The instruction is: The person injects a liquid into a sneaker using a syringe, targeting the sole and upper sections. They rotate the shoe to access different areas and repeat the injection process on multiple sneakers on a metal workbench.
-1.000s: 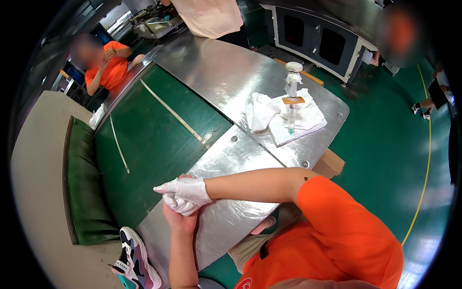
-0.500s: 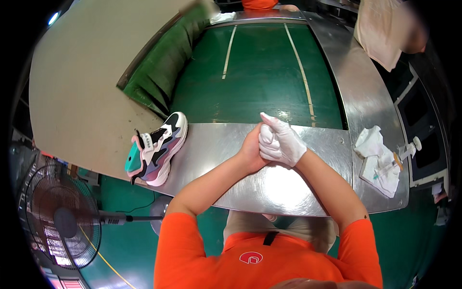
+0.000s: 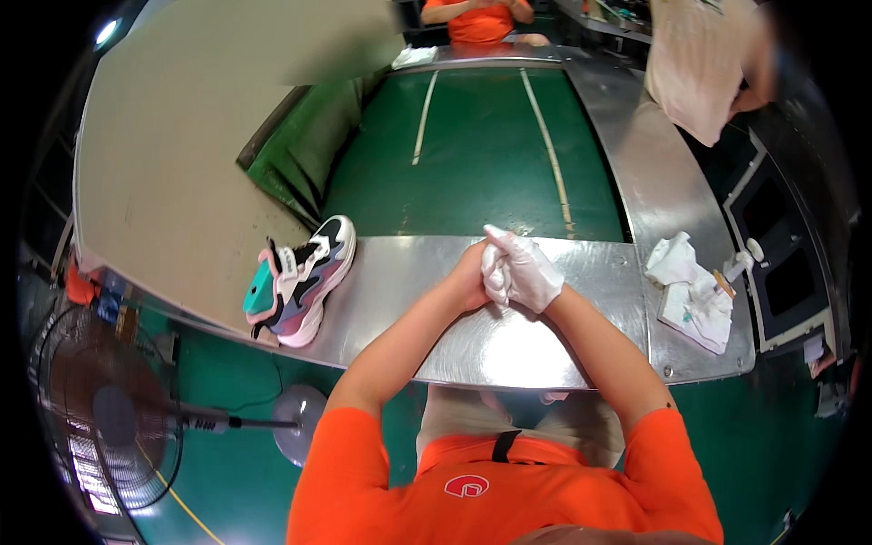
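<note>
Over the metal ledge [image 3: 381, 272] at the near end of the conveyor, my two hands are pressed together. My right hand [image 3: 529, 274] wears a white glove, its fingers curled in against my left hand and its thumb pointing up toward the belt. Bare at the wrist and back, my left hand [image 3: 470, 280] has its fingers hidden behind the glove. A chunky sneaker [image 3: 307, 280] in white, black, purple and pink, with a teal lining, lies left of my hands, apart from them.
White cloths [image 3: 698, 300] lie on the right metal edge beside a small tan-ended item [image 3: 724, 284]. A green conveyor belt [image 3: 481, 154] runs ahead, with a green curtain [image 3: 300, 154] left. A standing fan [image 3: 113, 416] is at lower left. Other people sit at the far end [image 3: 481, 23] and right [image 3: 695, 64].
The whole view has shifted a little, bringing more of the person at the far end into sight. My hands stay clasped over the ledge, and the sneaker lies where it was.
</note>
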A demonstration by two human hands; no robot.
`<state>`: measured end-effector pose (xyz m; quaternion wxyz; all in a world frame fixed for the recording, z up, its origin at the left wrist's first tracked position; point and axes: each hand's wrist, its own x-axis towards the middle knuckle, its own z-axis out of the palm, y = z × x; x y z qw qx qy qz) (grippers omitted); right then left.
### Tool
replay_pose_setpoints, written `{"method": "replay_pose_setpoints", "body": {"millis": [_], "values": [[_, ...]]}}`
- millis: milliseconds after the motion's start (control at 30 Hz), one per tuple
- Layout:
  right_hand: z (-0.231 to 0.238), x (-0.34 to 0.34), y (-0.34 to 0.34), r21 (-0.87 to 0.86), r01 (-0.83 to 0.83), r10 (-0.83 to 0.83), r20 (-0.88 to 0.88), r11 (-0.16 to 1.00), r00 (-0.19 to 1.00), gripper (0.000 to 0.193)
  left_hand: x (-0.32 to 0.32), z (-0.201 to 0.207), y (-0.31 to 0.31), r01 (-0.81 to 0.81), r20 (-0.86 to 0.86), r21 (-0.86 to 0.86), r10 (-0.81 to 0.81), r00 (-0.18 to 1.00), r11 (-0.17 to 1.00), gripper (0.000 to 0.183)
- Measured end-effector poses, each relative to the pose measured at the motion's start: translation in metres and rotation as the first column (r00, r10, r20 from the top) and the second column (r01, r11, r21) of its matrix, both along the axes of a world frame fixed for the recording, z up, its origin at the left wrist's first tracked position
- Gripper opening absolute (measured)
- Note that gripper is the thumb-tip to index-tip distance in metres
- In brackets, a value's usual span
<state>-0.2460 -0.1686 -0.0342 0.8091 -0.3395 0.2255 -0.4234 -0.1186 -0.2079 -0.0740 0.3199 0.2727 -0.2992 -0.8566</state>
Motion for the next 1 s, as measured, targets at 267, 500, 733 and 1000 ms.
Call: {"method": "replay_pose_setpoints", "body": {"millis": [267,500,733,1000], "values": [[-0.001,0.001,0.000,0.038,-0.024,0.024,-0.010,0.999,1.000,0.054,0.001,0.009,0.009,-0.015,0.052,-0.008,0.015,0.999,1.000,0.046],[0.005,-0.001,0.003,0.030,0.005,-0.002,-0.078,1.000,0.997,0.053,0.005,-0.002,0.004,-0.022,0.002,-0.018,0.022,1.000,1.000,0.042],[0.004,-0.001,0.003,0.035,-0.010,0.012,-0.064,0.999,0.998,0.052,0.004,0.002,0.007,-0.016,0.007,-0.031,0.017,1.000,0.999,0.042],[0.003,-0.003,0.002,0.029,-0.012,0.015,-0.090,0.999,0.996,0.053,0.001,0.005,0.011,-0.107,0.055,-0.017,0.108,0.993,0.994,0.045]]}}
